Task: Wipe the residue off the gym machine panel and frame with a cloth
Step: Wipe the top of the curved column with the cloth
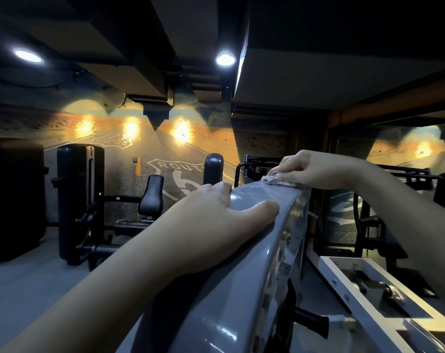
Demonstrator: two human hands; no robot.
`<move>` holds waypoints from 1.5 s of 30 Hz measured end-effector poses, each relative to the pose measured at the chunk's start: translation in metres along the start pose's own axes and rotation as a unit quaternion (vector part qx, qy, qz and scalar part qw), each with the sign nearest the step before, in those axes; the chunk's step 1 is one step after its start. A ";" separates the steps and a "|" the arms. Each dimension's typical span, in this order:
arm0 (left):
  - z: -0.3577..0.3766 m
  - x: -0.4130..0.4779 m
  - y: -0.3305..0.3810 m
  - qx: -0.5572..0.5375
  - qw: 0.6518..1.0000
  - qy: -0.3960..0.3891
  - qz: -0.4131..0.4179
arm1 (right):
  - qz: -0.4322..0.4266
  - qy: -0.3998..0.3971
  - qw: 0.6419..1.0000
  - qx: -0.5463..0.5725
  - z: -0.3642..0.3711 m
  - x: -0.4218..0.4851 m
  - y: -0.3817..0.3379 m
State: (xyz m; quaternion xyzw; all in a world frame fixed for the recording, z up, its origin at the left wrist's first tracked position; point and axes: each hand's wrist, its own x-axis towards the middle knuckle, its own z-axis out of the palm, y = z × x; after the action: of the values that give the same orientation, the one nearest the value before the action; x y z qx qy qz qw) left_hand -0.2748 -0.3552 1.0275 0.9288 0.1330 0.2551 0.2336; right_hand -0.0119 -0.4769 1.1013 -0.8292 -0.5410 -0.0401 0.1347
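Head view, upper left: showed two round ceiling lights [27, 56], both lit.
Far left floor: held two tall black machine housings [80, 200], side by side and apart.
Back wall: carried one road mural [145, 149] with two Route shield signs and three bright glare spots.
Black pads: numbered two, a seat back [151, 194] and a taller pad [213, 169] to its right.
Left hand [216, 222]: lay on top of the grey panel, thumb stretched along the top face, fingers bent over the left edge and grasping it.
Grey panel [254, 250]: counted one, glossy, ran from the bottom middle up toward the centre.
Cloth [275, 180]: counted one, a small pale wad on the far end of the panel's top, under the right hand's fingers.
Right hand [315, 169]: reached in from the right, fingers curled, pinched the cloth down against the panel.
Black knob [310, 321]: counted one, stuck out low on the panel's right side.
White frame [369, 284]: counted one, sat lower right just beside the panel, with one small roller [392, 293] inside.
Mirror [407, 146]: counted one, far right, reflected the mural.
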 end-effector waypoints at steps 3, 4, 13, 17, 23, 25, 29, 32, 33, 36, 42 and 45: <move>-0.001 -0.002 0.002 0.013 1.000 -0.003 0.001 | 0.076 0.037 0.995 -0.049 0.000 0.007 0.008; -0.001 -0.003 0.002 0.013 1.000 -0.003 0.000 | 0.090 0.043 0.993 -0.057 0.001 0.010 0.007; -0.002 -0.003 0.003 0.018 1.000 -0.010 -0.003 | 0.037 0.049 0.998 -0.011 0.008 -0.003 -0.005; -0.001 -0.003 0.002 0.016 1.000 -0.006 -0.006 | 0.065 0.064 0.995 -0.047 0.013 0.007 -0.001; -0.001 0.000 -0.002 0.016 1.000 -0.006 -0.013 | -0.014 0.020 0.999 0.036 0.004 -0.021 -0.005; -0.002 -0.001 0.000 0.014 1.000 -0.011 -0.012 | 0.051 0.053 0.997 -0.021 0.004 -0.012 0.005; -0.002 -0.003 0.001 0.020 1.000 -0.009 -0.010 | 0.031 0.068 0.996 -0.051 0.013 -0.008 -0.001; -0.001 -0.002 0.002 0.013 1.000 -0.003 -0.014 | -0.064 0.055 0.996 0.038 0.014 -0.028 -0.016; -0.002 -0.002 0.002 0.010 1.000 -0.003 -0.015 | -0.071 0.046 0.995 0.054 0.013 -0.032 -0.017; -0.003 -0.004 0.004 0.009 1.000 -0.001 -0.013 | -0.005 0.058 0.998 0.021 0.010 -0.023 -0.001; -0.002 -0.005 0.003 0.023 1.000 -0.002 -0.004 | -0.049 0.072 0.996 0.017 0.017 -0.030 -0.013; -0.003 -0.006 0.005 0.021 1.000 -0.004 -0.011 | -0.068 0.051 0.995 0.057 0.013 -0.040 -0.017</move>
State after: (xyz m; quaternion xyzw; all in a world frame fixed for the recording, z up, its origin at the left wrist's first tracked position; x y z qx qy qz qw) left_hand -0.2804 -0.3611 1.0297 0.9329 0.1473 0.2462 0.2177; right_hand -0.0449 -0.5021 1.0832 -0.7786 -0.5897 -0.0606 0.2059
